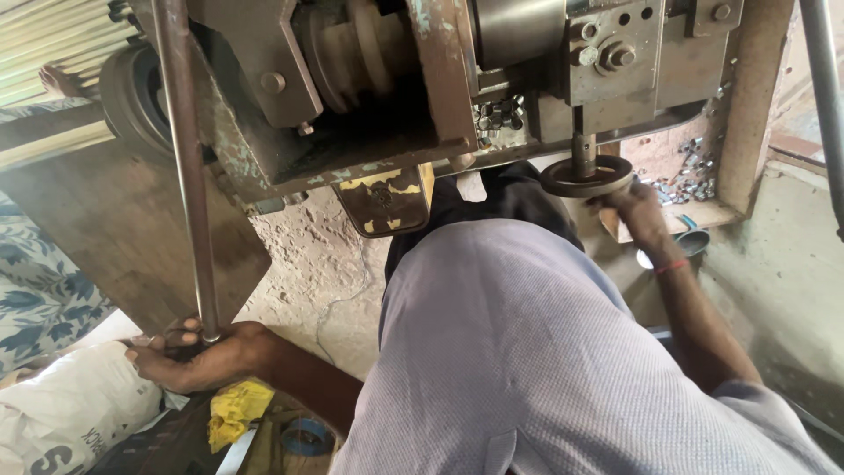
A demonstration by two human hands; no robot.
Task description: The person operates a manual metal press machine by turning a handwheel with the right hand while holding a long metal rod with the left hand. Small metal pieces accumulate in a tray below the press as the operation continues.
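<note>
our left hand [189, 356] has its grip curled around the lower end of a long metal rod [189, 167], which rises steeply from the fist past the rusty machine [369, 97]. our right hand [635, 209] has its grip on the rim of a small dark handwheel [585, 177] just above it. small metal nuts [690, 176] lie on a wooden ledge beside that hand, and a yellow cloth [236, 409] sits just below the left fist

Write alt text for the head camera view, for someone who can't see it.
Seen from above, a person in a grey shirt grips the lower end of a long metal rod with the left hand and a small handwheel under a worn machine with the right hand.
</note>
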